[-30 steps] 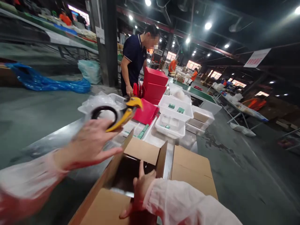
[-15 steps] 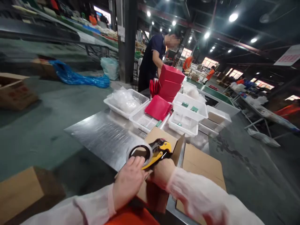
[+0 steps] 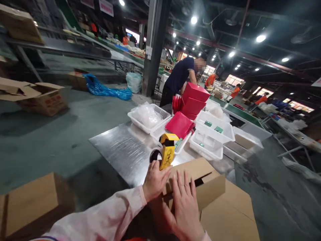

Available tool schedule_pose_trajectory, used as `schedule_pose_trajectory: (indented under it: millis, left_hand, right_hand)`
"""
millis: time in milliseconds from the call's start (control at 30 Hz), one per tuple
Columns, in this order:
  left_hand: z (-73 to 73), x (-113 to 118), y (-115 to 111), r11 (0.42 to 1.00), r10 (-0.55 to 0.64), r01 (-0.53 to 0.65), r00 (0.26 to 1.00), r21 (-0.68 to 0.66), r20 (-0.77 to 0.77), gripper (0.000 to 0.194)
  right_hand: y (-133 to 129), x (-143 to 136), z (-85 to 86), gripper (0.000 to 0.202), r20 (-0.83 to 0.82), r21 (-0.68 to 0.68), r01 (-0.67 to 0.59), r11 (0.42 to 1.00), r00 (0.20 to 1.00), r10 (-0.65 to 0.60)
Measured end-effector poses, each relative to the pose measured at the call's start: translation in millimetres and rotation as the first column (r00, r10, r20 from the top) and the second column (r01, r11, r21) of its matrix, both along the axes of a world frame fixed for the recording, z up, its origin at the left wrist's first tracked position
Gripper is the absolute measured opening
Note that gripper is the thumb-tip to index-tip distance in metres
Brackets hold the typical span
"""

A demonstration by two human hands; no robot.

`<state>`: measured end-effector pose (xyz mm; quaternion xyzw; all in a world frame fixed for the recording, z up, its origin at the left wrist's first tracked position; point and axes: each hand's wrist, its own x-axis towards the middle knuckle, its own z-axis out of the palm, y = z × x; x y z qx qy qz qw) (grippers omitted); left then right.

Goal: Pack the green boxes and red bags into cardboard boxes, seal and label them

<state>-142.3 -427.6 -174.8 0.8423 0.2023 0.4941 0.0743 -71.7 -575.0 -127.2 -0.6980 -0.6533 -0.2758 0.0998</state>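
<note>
The step in hand looks like pressing the flaps of a carton [image 3: 189, 169] down, with tape at the ready. The left grip [image 3: 153, 183] is closed around the lower end of a yellow and black tape dispenser [image 3: 168, 155], which stands out beyond its fingertips, with the tape roll [image 3: 154, 154] on the dispenser's left side. The dispenser's long axis runs roughly away from the wearer, leaning slightly right, its head pointing forward past the left grip toward a white basket [image 3: 157, 131] and a red folder [image 3: 180, 124]. The right grip [image 3: 187, 211] is open and holds nothing; its fingers are spread and laid forward over the carton top, just right of the left grip. The carton lies beneath and ahead of the right grip, and its top slit slants from near left to far right. A dark gap shows ahead and right of the right fingers, beside a flap [image 3: 212, 191] that sits unevenly; the carton's own long axis cannot be told, as the hands cover much of it. The next move seems to call for levelling that flap, keeping the right palm on it, and swinging the dispenser head round to the slit. Flat cardboard [image 3: 233, 214] lies right of both grips, and the bare metal counter [image 3: 120, 145] spreads ahead and left.
</note>
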Motion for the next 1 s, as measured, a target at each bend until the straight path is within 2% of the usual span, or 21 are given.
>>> schedule_pose_trajectory:
  millis: [100, 200, 400, 533, 600, 667, 733, 767, 833, 900, 967, 1000]
  left_hand:
    - [-8.4, -10, 4, 0.998, -0.024, 0.024, 1.0, -0.06, 0.001, 0.043]
    - [-17.1, -19, 8, 0.994, -0.082, 0.081, 0.997, -0.075, -0.006, 0.043]
    - [-32.2, -23, 10, 0.994, -0.098, 0.093, 0.992, -0.054, -0.081, 0.048]
    - [-39.8, -20, 3, 0.999, -0.038, 0.038, 0.988, -0.009, -0.15, 0.058]
    - [-40.1, -21, 5, 0.999, -0.019, 0.027, 0.982, 0.039, -0.188, 0.06]
    - [-33.1, -23, 16, 0.995, -0.032, 0.053, 0.972, 0.083, -0.231, 0.057]
    - [-12.9, -23, 34, 0.988, -0.1, 0.127, 0.957, 0.084, -0.273, 0.051]
    - [3.6, -19, 44, 0.982, -0.158, 0.181, 0.942, 0.052, -0.296, 0.053]
    - [49.3, -3, 59, 0.951, -0.306, 0.304, 0.882, -0.064, -0.359, 0.073]
    - [106.5, 31, 61, 0.893, -0.446, 0.414, 0.761, -0.177, -0.471, 0.082]
    - [162.2, 82, 46, 0.846, -0.51, 0.471, 0.585, -0.248, -0.631, 0.073]
    - [184.5, 113, 32, 0.834, -0.518, 0.475, 0.504, -0.279, -0.691, 0.071]
  right_hand:
    - [10, 8, -15.4, 0.07, -0.055, -0.16, -0.024, 0.987, 0.998, 0.016]
    - [10, 4, -20.1, 0.069, -0.157, -0.248, -0.013, 0.969, 0.987, -0.027]
    - [8, -10, -5.5, 0.072, -0.372, -0.324, -0.032, 0.946, 0.923, -0.096]
    - [7, -13, 0.7, 0.074, -0.491, -0.372, -0.067, 0.926, 0.861, -0.135]
    - [6, -12, 5.2, 0.078, -0.544, -0.395, -0.095, 0.914, 0.826, -0.15]
    - [5, -5, 11.4, 0.085, -0.592, -0.424, -0.142, 0.894, 0.791, -0.155]
    - [3, 6, 17.2, 0.093, -0.64, -0.451, -0.222, 0.864, 0.756, -0.14]
    - [2, 14, 18.7, 0.096, -0.668, -0.457, -0.278, 0.845, 0.735, -0.12]
    - [1, 27, 16.5, 0.1, -0.722, -0.446, -0.39, 0.805, 0.689, -0.066]
    - [2, 32, 7.3, 0.104, -0.727, -0.414, -0.432, 0.801, 0.686, -0.007]
    - [4, 30, -4.2, 0.112, -0.656, -0.39, -0.378, 0.84, 0.754, 0.034]
    - [5, 28, -8.3, 0.114, -0.603, -0.372, -0.332, 0.867, 0.797, 0.047]
